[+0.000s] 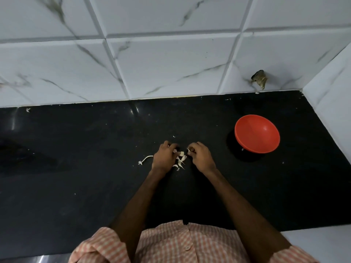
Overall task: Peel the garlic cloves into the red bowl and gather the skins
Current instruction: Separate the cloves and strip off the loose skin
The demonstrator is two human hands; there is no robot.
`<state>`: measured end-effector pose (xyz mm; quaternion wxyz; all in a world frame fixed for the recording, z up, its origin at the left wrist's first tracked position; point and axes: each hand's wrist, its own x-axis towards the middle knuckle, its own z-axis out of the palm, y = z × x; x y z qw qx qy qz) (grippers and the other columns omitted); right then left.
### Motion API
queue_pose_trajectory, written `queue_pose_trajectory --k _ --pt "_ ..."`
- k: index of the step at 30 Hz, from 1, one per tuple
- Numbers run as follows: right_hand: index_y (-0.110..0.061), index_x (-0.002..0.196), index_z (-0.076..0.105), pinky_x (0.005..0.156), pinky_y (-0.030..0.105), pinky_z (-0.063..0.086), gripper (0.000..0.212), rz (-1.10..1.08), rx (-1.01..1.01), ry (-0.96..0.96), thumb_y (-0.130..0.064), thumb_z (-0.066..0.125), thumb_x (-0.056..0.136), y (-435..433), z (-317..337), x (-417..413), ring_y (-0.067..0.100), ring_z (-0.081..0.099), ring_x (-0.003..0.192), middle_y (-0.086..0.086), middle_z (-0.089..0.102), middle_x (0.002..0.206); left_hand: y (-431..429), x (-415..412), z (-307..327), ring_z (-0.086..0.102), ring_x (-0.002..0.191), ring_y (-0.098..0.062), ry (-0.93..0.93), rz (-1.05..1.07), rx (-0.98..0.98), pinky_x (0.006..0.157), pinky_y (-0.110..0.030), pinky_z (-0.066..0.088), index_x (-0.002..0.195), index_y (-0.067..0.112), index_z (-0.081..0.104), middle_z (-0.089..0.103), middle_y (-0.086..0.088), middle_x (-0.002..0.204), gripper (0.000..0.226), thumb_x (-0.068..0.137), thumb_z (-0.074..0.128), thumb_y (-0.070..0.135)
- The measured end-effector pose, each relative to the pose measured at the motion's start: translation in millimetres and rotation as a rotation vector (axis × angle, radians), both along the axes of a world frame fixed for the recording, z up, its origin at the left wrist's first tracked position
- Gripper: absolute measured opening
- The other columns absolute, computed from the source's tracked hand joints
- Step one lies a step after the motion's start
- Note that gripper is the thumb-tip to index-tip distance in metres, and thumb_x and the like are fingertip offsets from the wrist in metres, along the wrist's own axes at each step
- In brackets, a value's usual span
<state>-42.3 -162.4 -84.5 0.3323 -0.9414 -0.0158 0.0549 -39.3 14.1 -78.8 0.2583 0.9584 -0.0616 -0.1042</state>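
Both my hands meet at the middle of a black counter (95, 186). My left hand (164, 157) curls its fingers round pale garlic pieces, mostly hidden under the fingers. My right hand (200, 156) pinches a small garlic clove or a bit of its skin (189, 150) between thumb and fingertips. A little heap of whitish garlic skins and cloves (180, 161) lies between and just below the two hands. The red bowl (257, 133) stands to the right, apart from my hands, and looks empty inside.
A thin pale garlic stem (145, 160) lies left of my left hand. Small skin flecks dot the counter. A white marble-look tiled wall (171, 63) runs along the back and right side, with a broken dark hole (259, 79) near the corner.
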Motion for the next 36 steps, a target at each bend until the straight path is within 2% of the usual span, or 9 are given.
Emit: queue_pose_trajectory --k 6,12,17,21,24,26,28,31,36 --pt "-0.011 0.124 0.064 0.098 0.029 0.045 0.029 -0.003 0.008 -0.066 -0.008 0.065 0.095 3.6 6.1 -5.7 0.017 0.049 0.116 0.003 0.057 0.123 -0.2 -3.2 0.8 0.049 0.118 -0.021 -0.088 -0.139 0.05 0.085 -0.038 0.051 0.128 0.029 0.063 0.05 0.0 0.129 0.034 0.096 0.062 0.04" --pt "-0.013 0.109 0.068 0.092 0.026 0.045 0.018 -0.09 0.11 -0.089 -0.006 0.063 0.094 3.6 5.9 -12.5 0.015 0.053 0.108 0.0 0.061 0.112 -6.0 -0.9 -1.5 0.051 0.118 -0.022 -0.068 -0.138 0.076 0.09 -0.039 0.047 0.128 0.021 0.062 0.052 -0.001 0.13 0.032 0.098 0.057 0.03" --pt "-0.012 0.103 0.072 0.086 0.024 0.052 0.013 -0.216 0.416 0.022 -0.006 0.064 0.095 12.5 15.0 -8.2 0.011 0.067 0.095 -0.002 0.072 0.101 -13.6 0.4 1.1 0.067 0.092 -0.014 -0.007 0.233 -0.391 0.08 -0.033 0.053 0.103 0.016 0.075 0.07 0.004 0.098 0.015 0.095 0.067 0.024" --pt "-0.012 0.105 0.073 0.084 0.027 0.058 0.013 -0.284 0.586 0.088 -0.014 0.07 0.093 21.5 20.9 -4.2 0.01 0.071 0.094 -0.002 0.075 0.099 -16.8 1.9 7.8 0.064 0.071 0.007 0.047 0.245 -0.547 0.072 -0.02 0.05 0.095 0.016 0.076 0.07 0.014 0.078 0.01 0.094 0.067 0.012" --pt "-0.011 0.1 0.074 0.085 0.034 0.06 0.012 -0.307 0.618 0.125 -0.01 0.075 0.089 22.8 22.2 0.0 0.013 0.072 0.092 0.001 0.075 0.096 -13.3 2.0 11.0 0.066 0.067 0.001 0.085 0.254 -0.615 0.066 -0.024 0.056 0.093 0.017 0.074 0.072 0.009 0.077 0.011 0.096 0.064 0.014" --pt "-0.011 0.098 0.073 0.086 0.034 0.06 0.013 -0.278 0.596 0.163 -0.006 0.076 0.087 22.6 26.2 1.2 0.013 0.072 0.092 0.001 0.075 0.096 -11.2 -0.2 14.9 0.068 0.067 -0.009 0.115 0.297 -0.68 0.058 -0.034 0.06 0.096 0.014 0.072 0.072 -0.001 0.081 0.01 0.098 0.063 0.019" --pt "-0.014 0.094 0.072 0.085 0.031 0.059 0.011 -0.256 0.59 0.18 -0.007 0.077 0.086 23.1 30.8 2.7 0.011 0.071 0.091 -0.001 0.073 0.094 -9.8 -2.5 16.3 0.067 0.068 -0.014 0.136 0.355 -0.823 0.053 -0.036 0.059 0.099 0.012 0.069 0.071 -0.005 0.085 0.007 0.098 0.064 0.016" --pt "-0.016 0.089 0.071 0.082 0.029 0.058 0.006 -0.229 0.586 0.183 -0.012 0.076 0.089 24.9 38.6 5.1 0.011 0.071 0.087 -0.003 0.073 0.088 -11.1 -6.1 18.2 0.061 0.068 -0.016 0.23 0.398 -1.017 0.054 -0.029 0.054 0.096 0.009 0.065 0.067 -0.005 0.08 0.008 0.1 0.058 0.009" --pt "-0.007 0.097 0.069 0.084 0.039 0.062 0.004 -0.269 0.682 0.27 -0.007 0.066 0.095 33.6 42.9 6.9 0.022 0.073 0.093 0.01 0.073 0.1 -15.0 -8.2 26.4 0.056 0.061 -0.008 0.336 0.458 -1.177 0.048 -0.022 0.042 0.083 0.012 0.054 0.062 -0.003 0.076 0.02 0.103 0.054 0.013"
